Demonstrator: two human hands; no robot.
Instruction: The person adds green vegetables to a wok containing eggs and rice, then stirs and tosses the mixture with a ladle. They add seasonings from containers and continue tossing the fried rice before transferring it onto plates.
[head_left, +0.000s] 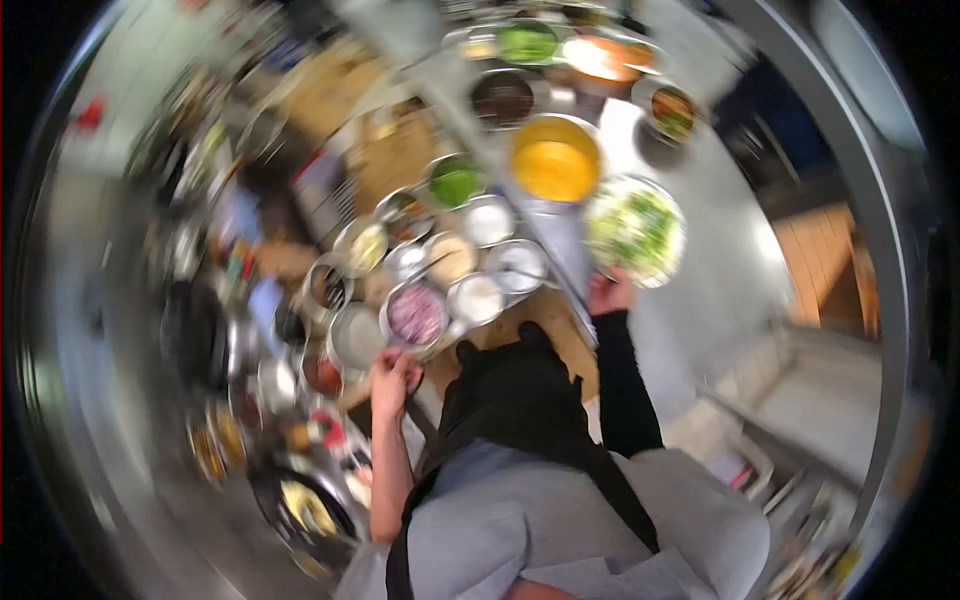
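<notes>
My right hand [611,291], below a black sleeve, is closed on the near rim of a round pale dish of chopped green and white vegetables [636,231], over the steel counter. My left hand [396,374] is beside the near edge of a metal bowl of chopped purple onion [414,313]. Its fingers look loosely curled, but blur hides whether they touch the rim or hold anything. Close by are an empty-looking pale bowl [358,338] and a tub of white contents [476,299].
Several small containers stand around the onion, including a green-filled bowl [456,182]. A pot of orange-yellow liquid [555,160] stands on the steel counter [725,240] beyond the dish. A dark pan [308,508] with yellow food is at lower left. Wooden boards [395,155] lie farther back.
</notes>
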